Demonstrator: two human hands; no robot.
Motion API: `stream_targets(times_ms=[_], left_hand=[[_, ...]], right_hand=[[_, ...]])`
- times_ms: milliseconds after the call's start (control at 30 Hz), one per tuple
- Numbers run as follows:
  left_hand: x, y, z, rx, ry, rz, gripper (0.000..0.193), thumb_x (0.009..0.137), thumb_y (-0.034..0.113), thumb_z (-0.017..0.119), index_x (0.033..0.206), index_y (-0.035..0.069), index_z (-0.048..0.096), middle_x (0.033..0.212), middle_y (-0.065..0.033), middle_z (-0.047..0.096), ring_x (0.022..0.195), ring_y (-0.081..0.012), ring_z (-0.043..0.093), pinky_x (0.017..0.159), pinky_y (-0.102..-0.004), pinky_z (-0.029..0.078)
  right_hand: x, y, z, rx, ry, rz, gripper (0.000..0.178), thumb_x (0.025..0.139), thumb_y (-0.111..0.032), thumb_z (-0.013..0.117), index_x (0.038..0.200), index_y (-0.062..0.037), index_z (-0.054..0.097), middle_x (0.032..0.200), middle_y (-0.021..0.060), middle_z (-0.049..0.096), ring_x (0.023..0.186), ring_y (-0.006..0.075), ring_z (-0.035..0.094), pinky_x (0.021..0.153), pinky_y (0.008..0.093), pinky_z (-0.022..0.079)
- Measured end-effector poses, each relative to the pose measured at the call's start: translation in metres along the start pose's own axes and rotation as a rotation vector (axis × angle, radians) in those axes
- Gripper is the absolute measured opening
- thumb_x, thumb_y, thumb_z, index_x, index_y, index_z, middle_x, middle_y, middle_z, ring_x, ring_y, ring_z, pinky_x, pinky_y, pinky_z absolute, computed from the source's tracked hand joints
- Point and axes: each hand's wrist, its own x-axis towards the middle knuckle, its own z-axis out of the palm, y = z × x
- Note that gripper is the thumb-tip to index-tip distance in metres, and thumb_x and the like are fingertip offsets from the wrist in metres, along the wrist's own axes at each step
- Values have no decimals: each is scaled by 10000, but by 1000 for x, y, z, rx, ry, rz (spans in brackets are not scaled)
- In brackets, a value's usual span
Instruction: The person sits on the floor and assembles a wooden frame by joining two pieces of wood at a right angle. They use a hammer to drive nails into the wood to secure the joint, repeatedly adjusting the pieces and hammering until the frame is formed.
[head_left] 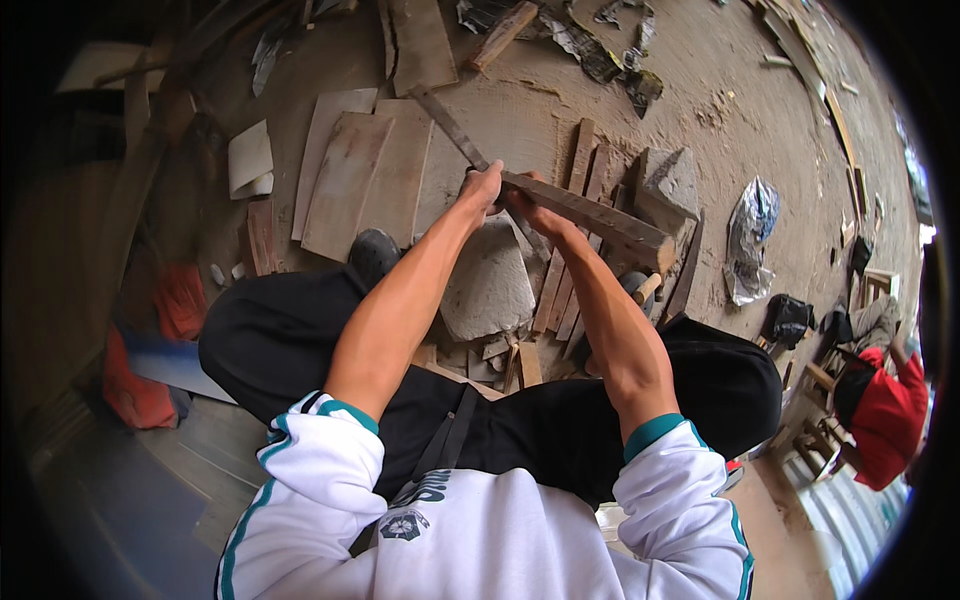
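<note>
In the head view, the left hand [484, 187] is closed, apparently around a flat strip [447, 125], and the right hand [536, 213] is closed on a wooden bar [605, 222]; some fingers are hidden. The bar lies in front of the person, slanting from the hands down to the right. Both hands meet where the two pieces cross, probably because this keeps them from turning. A pale stone block [490, 285] sits just below the hands, between the legs, and seems placed there as a firm support.

Around it, narrow wooden strips [552, 288] lie to the right, and a rough grey block [668, 188] stands near the bar's far end, so swinging room there looks limited. Flat boards [345, 190] occupy the ground at left. Silver wrapping [750, 235] and a person in red [888, 415] are well apart.
</note>
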Motion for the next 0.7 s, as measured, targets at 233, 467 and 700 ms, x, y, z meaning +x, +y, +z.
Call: stream_targets(times_ms=[233, 467, 700], left_hand=[[-3, -13, -26, -6, -169, 124, 446, 978, 255, 551, 1163, -127, 414, 1088, -185, 567, 971, -222, 616, 792, -323, 548], [52, -67, -42, 111, 1, 342, 434, 973, 294, 568, 1113, -106, 477, 1059, -147, 568, 913, -187, 601, 709, -303, 541], [24, -49, -35, 224, 55, 326, 549, 964, 419, 551, 1147, -95, 498, 998, -180, 616, 899, -226, 608, 773, -367, 504]], right_hand=[[7, -1, -6, 66, -105, -252, 338, 900, -199, 659, 1180, -20, 597, 1089, 173, 644, 995, 261, 622, 863, 378, 483], [16, -15, 6, -95, -55, -213, 371, 869, -171, 657, 1209, -30, 612, 1107, 190, 645, 1025, 331, 626, 876, 403, 483], [19, -31, 17, -120, 35, -372, 376, 751, -141, 790, 1068, -2, 643, 1059, 173, 658, 912, 324, 653, 797, 394, 505]])
